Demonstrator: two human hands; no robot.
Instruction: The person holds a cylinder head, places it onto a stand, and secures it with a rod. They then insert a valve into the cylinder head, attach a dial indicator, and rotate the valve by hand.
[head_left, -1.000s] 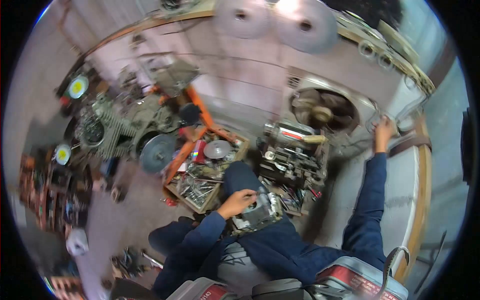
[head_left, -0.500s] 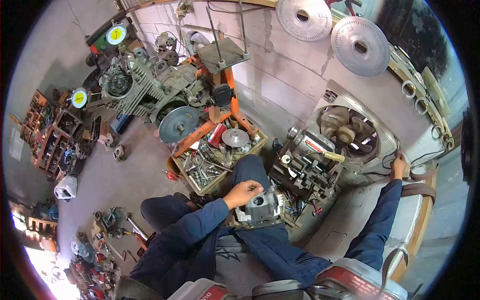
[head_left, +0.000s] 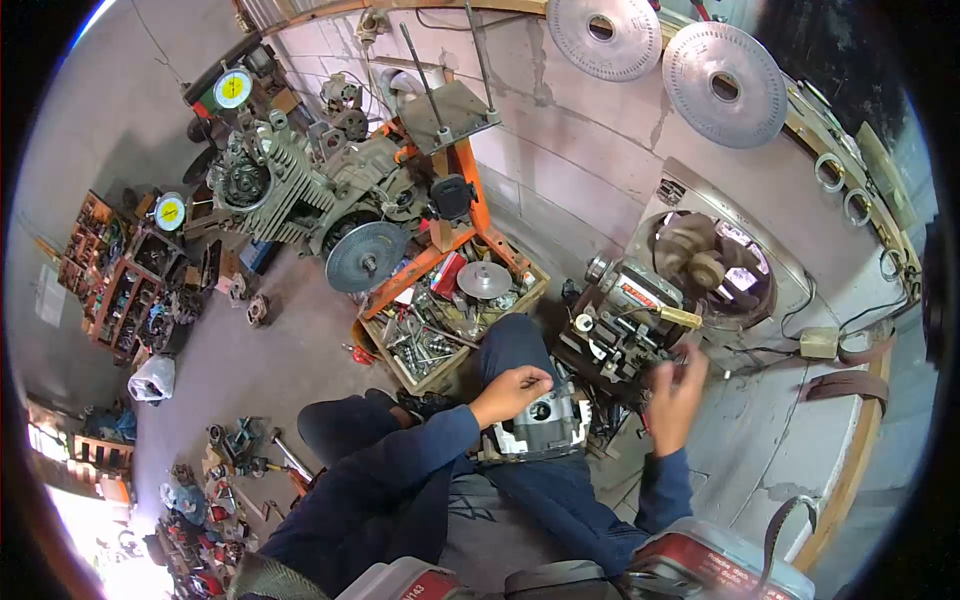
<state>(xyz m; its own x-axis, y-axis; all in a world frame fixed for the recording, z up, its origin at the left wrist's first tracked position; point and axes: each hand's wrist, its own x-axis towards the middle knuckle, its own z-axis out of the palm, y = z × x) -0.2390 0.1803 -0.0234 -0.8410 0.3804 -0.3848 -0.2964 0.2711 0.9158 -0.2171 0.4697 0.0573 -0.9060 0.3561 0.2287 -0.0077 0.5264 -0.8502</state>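
A grey metal casting [head_left: 542,430] with a round hole and pale, toothed-looking sides rests on my lap. Over its upper left edge is my left hand [head_left: 513,396], thumb and fingers pinched together; whatever they hold, if anything, is too small to make out. My right hand [head_left: 676,402] is raised to the right of the casting, apart from it, slightly blurred with fingers spread and nothing visible in them. Just beyond that hand stands a small machine [head_left: 625,325] with a wooden-looking handle [head_left: 680,317].
A wooden crate [head_left: 432,384] of tools and metal parts sits ahead of my knee. Left of it, an engine [head_left: 300,185] is mounted by an orange stand [head_left: 473,200]. A fan [head_left: 705,265] is set in the wall, with a small box [head_left: 819,343] and cables beside it.
My right hand has left the small box on the wall at far right and come back near the casting. My left hand stays pinched over the casting. The view has shifted slightly.
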